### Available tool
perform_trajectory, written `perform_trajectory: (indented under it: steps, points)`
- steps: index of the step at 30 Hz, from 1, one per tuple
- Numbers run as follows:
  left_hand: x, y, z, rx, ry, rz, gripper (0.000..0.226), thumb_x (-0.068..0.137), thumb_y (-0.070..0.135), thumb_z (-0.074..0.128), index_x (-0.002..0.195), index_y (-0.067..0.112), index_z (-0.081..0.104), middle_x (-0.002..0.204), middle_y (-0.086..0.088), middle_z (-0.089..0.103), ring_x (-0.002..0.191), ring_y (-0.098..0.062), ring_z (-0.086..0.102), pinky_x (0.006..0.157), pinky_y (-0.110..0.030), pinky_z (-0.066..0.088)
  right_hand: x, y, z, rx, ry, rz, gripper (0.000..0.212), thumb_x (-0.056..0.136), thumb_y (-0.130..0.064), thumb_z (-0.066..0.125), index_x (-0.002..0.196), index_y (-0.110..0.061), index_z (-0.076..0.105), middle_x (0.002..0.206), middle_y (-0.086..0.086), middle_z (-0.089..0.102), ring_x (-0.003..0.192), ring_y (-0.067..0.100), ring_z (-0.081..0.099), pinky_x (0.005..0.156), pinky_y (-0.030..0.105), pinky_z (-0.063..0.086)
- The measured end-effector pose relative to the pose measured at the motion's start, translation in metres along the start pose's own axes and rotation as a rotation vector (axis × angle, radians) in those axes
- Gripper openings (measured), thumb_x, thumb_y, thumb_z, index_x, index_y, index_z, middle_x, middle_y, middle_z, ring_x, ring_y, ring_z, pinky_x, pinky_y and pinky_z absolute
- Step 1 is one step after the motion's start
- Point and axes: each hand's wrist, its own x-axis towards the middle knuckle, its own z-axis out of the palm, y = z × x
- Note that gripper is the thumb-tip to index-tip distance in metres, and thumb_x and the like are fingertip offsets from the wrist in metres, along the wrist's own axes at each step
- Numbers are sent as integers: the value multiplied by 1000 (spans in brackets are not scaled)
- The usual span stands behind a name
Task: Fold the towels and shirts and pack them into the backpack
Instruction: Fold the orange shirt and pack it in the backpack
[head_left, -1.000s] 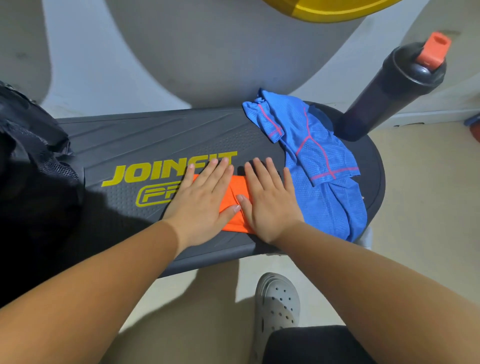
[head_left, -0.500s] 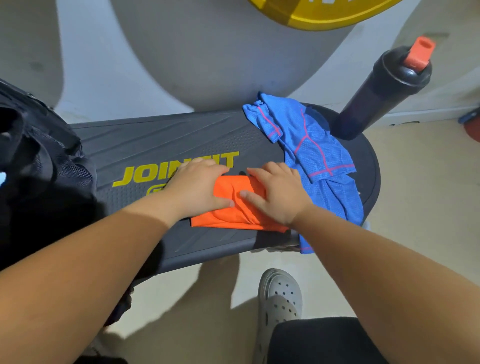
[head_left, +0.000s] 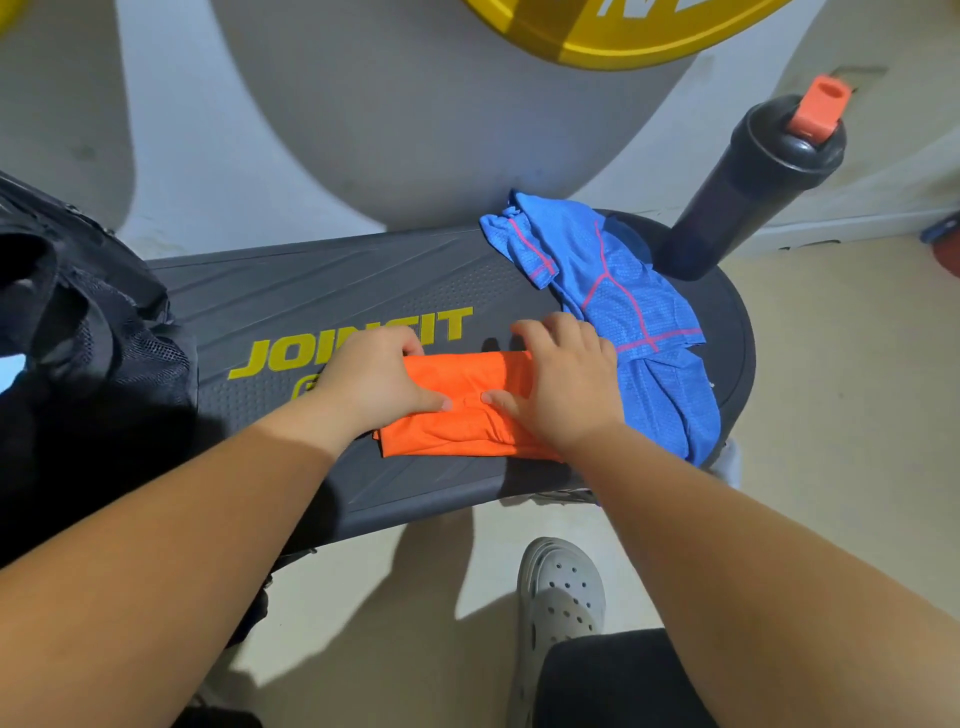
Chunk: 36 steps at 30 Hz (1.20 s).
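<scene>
A folded orange cloth (head_left: 457, 415) lies on the dark step platform (head_left: 322, 291). My left hand (head_left: 374, 379) grips its far left edge, fingers curled over it and thumb on top. On the far right edge my right hand (head_left: 561, 379) has the same hold. A crumpled blue shirt (head_left: 613, 291) with pink seams lies just right of my right hand. The black backpack (head_left: 78, 332) sits at the platform's left end.
A black bottle (head_left: 748, 192) with an orange cap stands at the platform's far right end. A yellow weight plate (head_left: 613, 31) leans against the wall behind. My grey clog (head_left: 561, 597) stands on the floor below the platform's near edge.
My hands were pressing flat on the orange cloth a second ago. Their fingers have since curled over its far edge, and more of the cloth now shows below them.
</scene>
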Motion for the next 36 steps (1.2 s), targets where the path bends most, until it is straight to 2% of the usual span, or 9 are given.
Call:
perform_trajectory:
  steps: [3, 5, 8, 12, 19, 24, 27, 33, 36]
  points:
    - [-5, 0, -2, -45, 3, -77, 43, 56, 40, 94, 80, 17, 67, 82, 2, 66, 80, -21, 59, 64, -31, 42, -17, -8, 16, -30, -81, -104, 71, 91, -61, 50, 152, -31, 30, 156, 6, 33, 149, 31, 21, 118, 52, 15]
    - [-9, 2, -4, -51, -10, -91, 36, 59, 35, 92, 73, 13, 68, 75, -3, 65, 74, -22, 58, 58, -31, 38, -21, -5, 21, 18, -165, -10, 80, 92, -67, 44, 157, -27, 20, 154, 7, 35, 148, 31, 22, 120, 52, 15]
    - [-18, 5, -5, -92, -15, -76, 33, 63, 29, 90, 66, 10, 63, 64, -2, 58, 63, -20, 50, 49, -29, 30, -15, -3, 11, -8, -129, 9, 86, 82, -72, 56, 149, -20, 38, 126, 9, 50, 124, 33, 44, 106, 46, 34]
    - [-31, 6, -6, -320, 9, -80, 26, 69, 20, 87, 73, 13, 62, 66, 2, 55, 61, -14, 48, 51, -27, 32, -7, -10, -5, 36, -149, -8, 59, 76, -65, 70, 112, -18, 61, 111, 7, 49, 109, 31, 47, 92, 42, 42]
    - [-59, 6, -35, -791, 36, -185, 19, 82, 3, 77, 91, 16, 64, 82, -4, 69, 72, -15, 64, 68, -30, 53, -9, -30, -38, 467, -234, 139, 43, 71, -47, 83, 85, -21, 51, 71, -7, 53, 74, 23, 53, 63, 33, 38]
    - [-89, 4, -76, -939, 19, -229, 18, 91, 0, 66, 109, 3, 69, 103, -13, 76, 96, -28, 73, 86, -41, 58, -12, -55, -88, 939, -348, 301, 48, 69, -16, 88, 108, -21, 61, 74, 1, 58, 58, 17, 52, 54, 25, 43]
    - [-111, 0, -100, -883, 69, -232, 14, 92, 2, 66, 104, 6, 70, 101, -11, 76, 96, -29, 73, 90, -45, 57, -21, -69, -108, 1159, -469, 363, 57, 64, -6, 84, 113, -23, 60, 82, 15, 59, 65, 26, 56, 59, 35, 46]
    - [-163, 10, -123, -690, 206, -188, 14, 94, 11, 63, 87, 20, 70, 75, 9, 71, 67, -10, 64, 62, -27, 47, -45, -140, -132, 811, -139, 381, 30, 64, -13, 75, 85, -20, 55, 69, -5, 60, 60, 16, 55, 56, 32, 46]
    - [-185, 17, -130, -744, 225, -173, 15, 97, 14, 58, 96, 21, 70, 79, 6, 74, 73, -15, 68, 66, -32, 50, -57, -179, -141, 849, -65, 385, 20, 70, -18, 70, 83, -20, 54, 74, -3, 65, 71, 20, 62, 64, 33, 50]
